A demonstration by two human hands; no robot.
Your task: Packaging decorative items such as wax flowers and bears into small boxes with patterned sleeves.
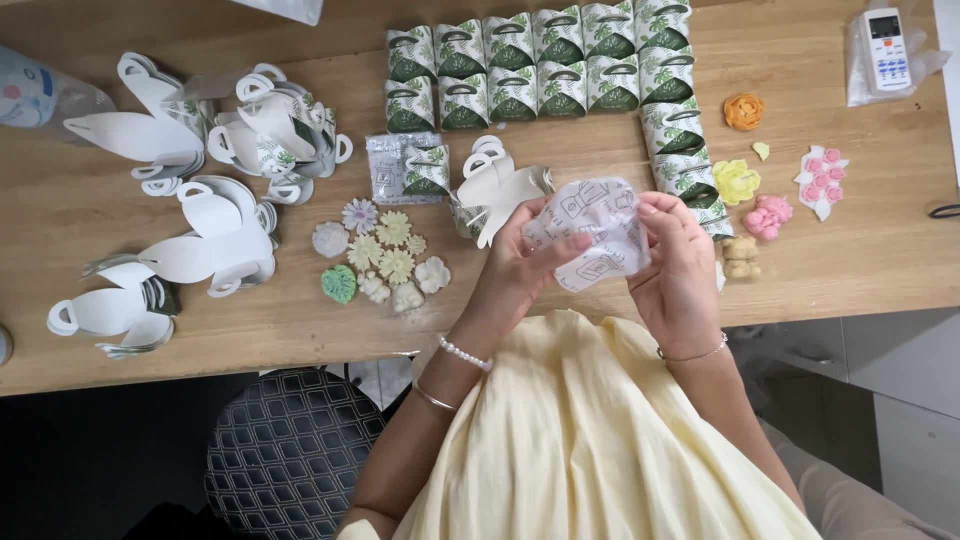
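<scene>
Pouch (590,232), small, clear plastic w/ printed pattern, centre frame, pinched between left hand (515,275) and right hand (680,265), fingers of both grasping its edges. Green-white leaf-print boxes (540,65) in rows, top centre, running down right. Flat white box blanks (215,235) stacked at left. Pastel flower shapes (385,255) below centre-left; pink, yellow, orange ones (745,180) at right. Pouch contents hard to make out. Wooden table (880,260); patterned chair (290,450) bottom left, partly hidden.

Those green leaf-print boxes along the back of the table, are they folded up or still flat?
Folded up. The green leaf-print boxes stand in rows as closed little cubes with handles on top, unlike the flat white blanks stacked at the table's left.
</scene>
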